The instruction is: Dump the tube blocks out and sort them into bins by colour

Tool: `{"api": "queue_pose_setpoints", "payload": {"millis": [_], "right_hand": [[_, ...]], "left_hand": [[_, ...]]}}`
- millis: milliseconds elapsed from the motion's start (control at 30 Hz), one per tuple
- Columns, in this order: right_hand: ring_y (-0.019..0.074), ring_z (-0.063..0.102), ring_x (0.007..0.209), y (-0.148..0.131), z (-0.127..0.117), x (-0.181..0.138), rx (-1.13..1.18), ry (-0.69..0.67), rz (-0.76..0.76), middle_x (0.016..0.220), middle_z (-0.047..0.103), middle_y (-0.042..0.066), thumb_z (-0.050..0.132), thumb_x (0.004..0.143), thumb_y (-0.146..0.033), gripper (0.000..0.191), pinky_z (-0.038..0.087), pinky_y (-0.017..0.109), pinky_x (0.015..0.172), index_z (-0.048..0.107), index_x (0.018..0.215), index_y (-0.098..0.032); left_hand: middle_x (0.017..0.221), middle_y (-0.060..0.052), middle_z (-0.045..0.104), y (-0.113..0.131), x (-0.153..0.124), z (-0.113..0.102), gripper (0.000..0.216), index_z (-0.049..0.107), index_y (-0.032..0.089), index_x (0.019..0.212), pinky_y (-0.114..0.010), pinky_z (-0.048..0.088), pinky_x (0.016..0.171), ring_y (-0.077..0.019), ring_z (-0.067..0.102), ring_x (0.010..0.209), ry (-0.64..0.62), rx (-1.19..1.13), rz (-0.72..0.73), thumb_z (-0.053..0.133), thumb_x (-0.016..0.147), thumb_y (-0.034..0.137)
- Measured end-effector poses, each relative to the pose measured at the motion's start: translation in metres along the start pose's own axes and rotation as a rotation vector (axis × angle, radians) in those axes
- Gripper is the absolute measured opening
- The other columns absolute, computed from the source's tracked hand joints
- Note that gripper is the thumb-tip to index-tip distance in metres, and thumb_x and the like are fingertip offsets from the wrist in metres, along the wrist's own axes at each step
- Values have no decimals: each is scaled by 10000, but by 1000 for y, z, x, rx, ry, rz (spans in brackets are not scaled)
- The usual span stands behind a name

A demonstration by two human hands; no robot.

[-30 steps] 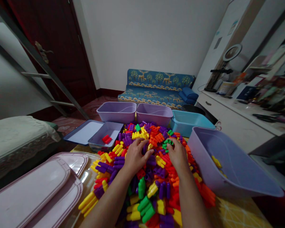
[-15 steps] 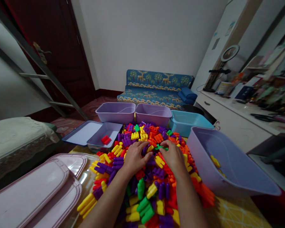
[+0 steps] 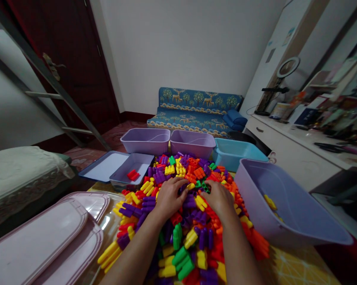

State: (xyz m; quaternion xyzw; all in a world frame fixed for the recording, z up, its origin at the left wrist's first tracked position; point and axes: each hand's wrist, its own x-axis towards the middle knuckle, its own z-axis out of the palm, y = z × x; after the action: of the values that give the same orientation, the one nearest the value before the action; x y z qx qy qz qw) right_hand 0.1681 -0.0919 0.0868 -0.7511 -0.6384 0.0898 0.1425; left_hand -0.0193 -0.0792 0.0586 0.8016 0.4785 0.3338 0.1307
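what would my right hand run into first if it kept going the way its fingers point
The right hand would meet the green block at its fingertips; past that, probably the orange blocks, depth unclear.

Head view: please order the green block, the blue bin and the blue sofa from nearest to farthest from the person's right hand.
1. green block: at the fingertips of the right hand, on top of the pile of blocks.
2. blue bin: beyond the pile, ahead and slightly to the right.
3. blue sofa: farthest back in the room.
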Motion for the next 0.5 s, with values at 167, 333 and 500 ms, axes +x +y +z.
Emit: {"api": "queue_pose_setpoints", "payload": {"millis": [167, 333, 500], "right_hand": [[248, 672, 920, 1, 2, 6, 133, 63, -6, 960, 728, 93, 569, 839, -386, 277, 458, 303, 698, 701, 1015, -217], [240, 665, 836, -7, 7, 5, 331, 10, -158, 857, 726, 74, 615, 780, -300, 193, 461, 316, 725, 713, 899, -184], [200, 661, 877, -25, 16, 0, 692, -36, -309, 941, 723, 48, 593, 731, -205, 253, 488, 305, 787, 678, 969, -198]], "left_hand": [[1169, -36, 668, 1, 0, 0, 282, 667, 249, 1127, -358, 469, 947, -227, 607, 1084, 0, 6, -1, 550, 873, 278], [1157, -41, 667, -1, -1, 1, 302, 650, 253, 1154, -355, 468, 931, -231, 611, 1062, 3, -11, 13, 574, 867, 306], [1112, -67, 685, -3, -3, 2, 348, 609, 212, 1201, -359, 474, 883, -239, 625, 1022, 37, -42, 13, 603, 859, 276]]}}
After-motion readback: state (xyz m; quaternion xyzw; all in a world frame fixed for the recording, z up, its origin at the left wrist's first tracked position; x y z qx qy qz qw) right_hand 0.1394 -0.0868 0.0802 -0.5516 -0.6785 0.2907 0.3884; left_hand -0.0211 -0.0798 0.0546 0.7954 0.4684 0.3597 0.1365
